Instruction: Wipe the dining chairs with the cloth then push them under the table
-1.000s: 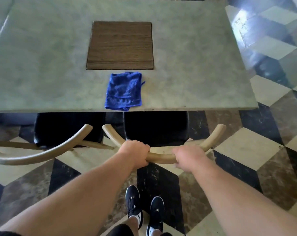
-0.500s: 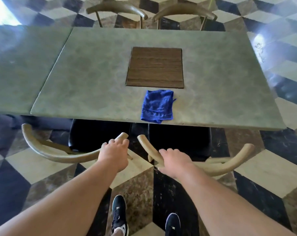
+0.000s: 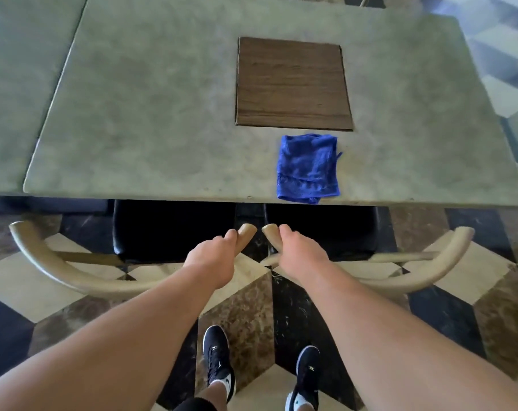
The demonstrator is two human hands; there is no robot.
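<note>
- Along the near edge of the grey stone-look dining table [image 3: 148,129], two dining chairs stand side by side. Their black seats are partly tucked beneath the tabletop, and their curved pale wooden back rails are out over the floor.
- The left hand [image 3: 213,259] grips the inner end of the left dining chair [image 3: 59,271]'s back rail. Its fingers are curled over the rail tip, and the back of the hand faces the camera.
- The right hand [image 3: 300,256] likewise grips the inner end of the right dining chair [image 3: 438,269]'s back rail, fingers wrapped round it.
- The two rail tips nearly meet between the hands, with a narrow gap left between them.
- The left chair's black seat [image 3: 168,232] and the right chair's black seat [image 3: 335,232] sit close together. Their front parts are hidden under the table edge.
- The blue cloth [image 3: 308,169] lies loosely folded on the tabletop, neither hand touching it. It sits just in front of the square brown wooden inset panel [image 3: 293,84], and its lower corner reaches the near edge of the table.
- A second grey table [image 3: 20,69] butts against the first on the left.
- Below, the person's two black trainers [image 3: 217,360] stand on the chequered marble floor [image 3: 243,310] of cream, brown and black tiles, behind the chairs.
</note>
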